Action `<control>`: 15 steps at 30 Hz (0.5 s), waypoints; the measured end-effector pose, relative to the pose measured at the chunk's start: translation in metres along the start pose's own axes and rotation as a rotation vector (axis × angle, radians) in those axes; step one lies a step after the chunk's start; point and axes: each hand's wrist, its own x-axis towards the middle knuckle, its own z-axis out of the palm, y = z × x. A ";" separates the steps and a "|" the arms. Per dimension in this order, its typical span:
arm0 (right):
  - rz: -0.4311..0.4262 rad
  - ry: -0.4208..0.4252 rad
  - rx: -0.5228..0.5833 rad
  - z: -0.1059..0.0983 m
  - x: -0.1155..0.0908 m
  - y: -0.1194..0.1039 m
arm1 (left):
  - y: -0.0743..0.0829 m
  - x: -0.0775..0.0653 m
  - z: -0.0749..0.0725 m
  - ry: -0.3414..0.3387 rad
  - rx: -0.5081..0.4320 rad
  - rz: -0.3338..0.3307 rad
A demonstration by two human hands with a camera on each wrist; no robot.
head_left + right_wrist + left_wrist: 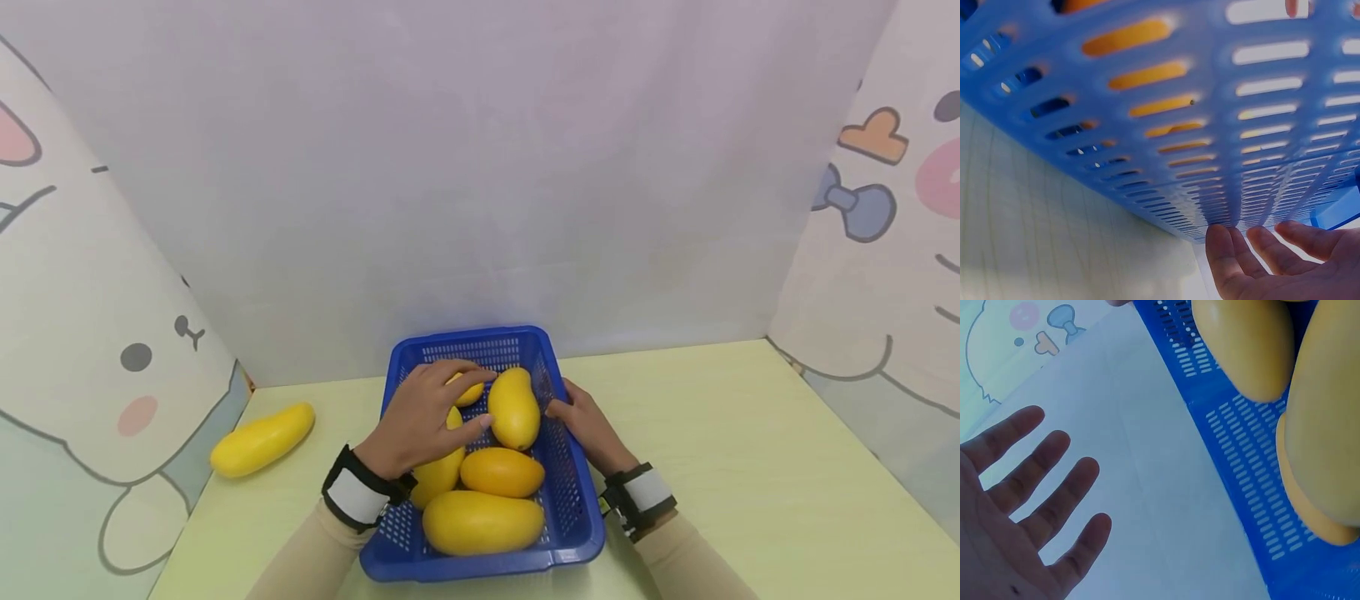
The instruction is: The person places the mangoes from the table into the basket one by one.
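A blue perforated plastic basket (577, 500) stands on the table with several yellow mango-like fruits inside. My left hand (423, 417) is above its left half, fingers spread and holding nothing. Below and beside that hand are an upright yellow fruit (513, 408), a partly covered one (438, 477) and a small one (470, 393) at the back. Nearer the front lie an orange-yellow fruit (502, 472) and a large yellow fruit (483, 523). My right hand (592, 429) grips the basket's right side, thumb at the rim; its fingers (1225, 259) touch the outer wall.
One long yellow fruit (262, 440) lies on the pale wood-grain table (720, 450), left of the basket. A plain white wall covering (480, 183) rises right behind the basket. Panels with cartoon animals (120, 358) border the table on both sides.
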 end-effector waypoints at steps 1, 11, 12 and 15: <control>-0.001 0.007 -0.001 -0.001 0.002 0.004 | 0.000 -0.001 -0.001 0.002 0.003 -0.004; -0.009 0.029 0.009 -0.003 0.007 0.018 | -0.005 -0.012 -0.007 0.012 0.006 -0.041; -0.010 0.028 0.007 -0.003 0.007 0.017 | -0.005 -0.013 -0.008 0.015 0.006 -0.042; -0.012 0.029 0.008 -0.003 0.007 0.017 | -0.004 -0.014 -0.011 0.016 0.003 -0.043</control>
